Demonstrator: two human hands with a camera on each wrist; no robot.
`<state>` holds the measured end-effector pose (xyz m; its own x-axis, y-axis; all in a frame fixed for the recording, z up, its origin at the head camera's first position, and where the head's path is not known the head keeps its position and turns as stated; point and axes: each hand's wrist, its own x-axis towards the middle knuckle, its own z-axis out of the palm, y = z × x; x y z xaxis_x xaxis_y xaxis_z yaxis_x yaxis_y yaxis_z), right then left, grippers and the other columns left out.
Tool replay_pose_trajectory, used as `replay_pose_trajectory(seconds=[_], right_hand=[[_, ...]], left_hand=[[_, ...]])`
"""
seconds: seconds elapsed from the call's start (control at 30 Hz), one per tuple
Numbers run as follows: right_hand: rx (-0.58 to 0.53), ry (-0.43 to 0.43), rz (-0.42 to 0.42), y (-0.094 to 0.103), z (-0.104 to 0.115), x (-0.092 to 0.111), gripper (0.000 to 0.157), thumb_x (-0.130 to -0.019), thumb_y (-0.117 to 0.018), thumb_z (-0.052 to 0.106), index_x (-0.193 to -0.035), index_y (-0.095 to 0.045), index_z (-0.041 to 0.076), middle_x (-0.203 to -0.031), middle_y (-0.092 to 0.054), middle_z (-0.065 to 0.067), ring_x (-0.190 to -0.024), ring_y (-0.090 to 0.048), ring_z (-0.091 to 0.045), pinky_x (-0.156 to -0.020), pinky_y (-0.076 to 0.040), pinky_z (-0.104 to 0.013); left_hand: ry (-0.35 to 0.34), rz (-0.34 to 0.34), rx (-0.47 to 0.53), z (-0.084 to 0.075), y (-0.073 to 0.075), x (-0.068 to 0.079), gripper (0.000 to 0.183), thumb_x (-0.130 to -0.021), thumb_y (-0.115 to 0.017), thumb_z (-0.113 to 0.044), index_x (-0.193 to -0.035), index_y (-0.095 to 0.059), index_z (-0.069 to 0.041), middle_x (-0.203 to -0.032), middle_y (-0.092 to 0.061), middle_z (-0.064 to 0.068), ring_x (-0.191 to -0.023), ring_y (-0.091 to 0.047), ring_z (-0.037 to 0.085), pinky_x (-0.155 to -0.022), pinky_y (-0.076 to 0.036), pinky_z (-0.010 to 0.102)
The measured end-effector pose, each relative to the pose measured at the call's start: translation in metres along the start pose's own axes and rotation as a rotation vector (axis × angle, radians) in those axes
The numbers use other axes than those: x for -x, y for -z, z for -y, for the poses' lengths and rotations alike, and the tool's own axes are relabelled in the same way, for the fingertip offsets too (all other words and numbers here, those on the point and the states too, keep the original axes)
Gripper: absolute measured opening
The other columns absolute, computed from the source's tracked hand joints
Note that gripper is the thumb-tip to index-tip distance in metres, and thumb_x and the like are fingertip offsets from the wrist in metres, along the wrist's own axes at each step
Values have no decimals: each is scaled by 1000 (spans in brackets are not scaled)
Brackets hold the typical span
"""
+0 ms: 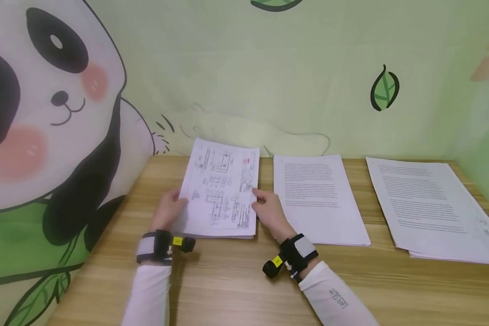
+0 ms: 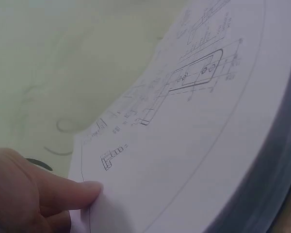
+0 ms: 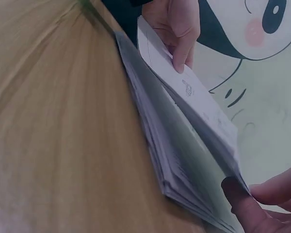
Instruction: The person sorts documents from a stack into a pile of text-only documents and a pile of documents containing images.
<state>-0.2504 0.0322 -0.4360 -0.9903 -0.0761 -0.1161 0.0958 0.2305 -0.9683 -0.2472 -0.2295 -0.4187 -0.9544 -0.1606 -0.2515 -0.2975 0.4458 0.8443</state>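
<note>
A printed sheet with technical drawings lies uppermost at the left of the table, raised off the paper stack below it, with a gap showing in the right wrist view. My left hand pinches the left edge of the drawing sheet, thumb on top, as the left wrist view also shows. On the opposite edge, my right hand pinches the sheet between thumb and fingers. Whether one sheet or several are lifted, I cannot tell. The sheet bows in the left wrist view.
To the right lies a stack of text pages, close to my right hand. A second text stack, its sheets slightly uneven, sits farther right. Behind the wooden table stands a green wall with a panda picture.
</note>
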Motion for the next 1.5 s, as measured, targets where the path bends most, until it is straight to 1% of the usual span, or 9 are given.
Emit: replay_pose_trajectory(seconds=[0.1,0.17,0.23,0.53,0.73,1.03,1.27,1.37,1.5], right_hand=[[36,-3,-5,-1,-3,0,45,-85,-53,-1,-130,-55,4,-139,-52,-12,-122,-48,-23,-98,-44,-38],[67,-2,-3,-1,-5,0,44,-84,-54,-2,-127,-58,5,-135,-55,-13,-114,-51,-24,-84,-46,-32],[108,4,-1,-1,-6,1,42,-83,-56,-1,-124,-61,6,-132,-57,-15,-109,-52,-24,-76,-42,-28],[255,11,17,2,0,7,35,-86,-58,7,-120,-64,7,-127,-61,-16,-100,-54,-25,-67,-40,-26],[305,2,49,2,4,10,33,-86,-59,12,-118,-65,5,-116,-65,-16,-71,-53,-20,-51,-35,-22],[323,-40,90,2,6,14,37,-87,-59,22,-121,-63,8,-122,-63,-16,-82,-56,-21,-57,-38,-23],[341,39,145,18,15,20,38,-90,-55,25,-125,-60,10,-121,-64,-14,-71,-54,-16,-52,-39,-23],[339,103,118,30,21,19,37,-91,-55,26,-124,-61,11,-120,-66,-11,-89,-62,-19,-65,-51,-29],[354,161,77,50,29,20,37,-92,-53,26,-125,-60,11,-123,-64,-12,-111,-59,-27,-87,-52,-43]], left_hand=[[5,-29,-22,5,-2,-5,50,-94,-46,-14,-142,-36,-4,-141,-43,23,-127,-42,39,-107,-34,56],[10,-56,-33,8,-4,-8,48,-94,-46,-14,-140,-38,-4,-139,-45,23,-124,-45,39,-105,-35,56],[16,-90,-34,10,-6,-9,47,-93,-47,-14,-139,-40,-5,-138,-47,23,-121,-46,39,-104,-37,55],[29,-181,-48,10,-12,-10,43,-93,-49,-13,-136,-47,-8,-135,-51,19,-121,-48,37,-101,-40,56],[-1,-179,-102,9,-15,-11,42,-92,-50,-12,-134,-50,-7,-133,-53,20,-120,-48,37,-100,-41,55],[-5,-87,-156,11,-11,-11,45,-95,-47,-27,-134,-48,-4,-136,-50,23,-120,-48,39,-100,-40,56],[31,-56,-182,5,-4,-4,53,-95,-44,-36,-136,-44,-3,-137,-47,25,-122,-45,41,-101,-38,58],[29,-59,-172,-2,-4,-1,57,-95,-44,-40,-140,-38,-5,-140,-43,25,-126,-41,41,-102,-36,60],[3,-66,-150,-16,-8,1,61,-94,-45,-43,-144,-33,-10,-145,-40,21,-130,-39,39,-104,-35,59]])
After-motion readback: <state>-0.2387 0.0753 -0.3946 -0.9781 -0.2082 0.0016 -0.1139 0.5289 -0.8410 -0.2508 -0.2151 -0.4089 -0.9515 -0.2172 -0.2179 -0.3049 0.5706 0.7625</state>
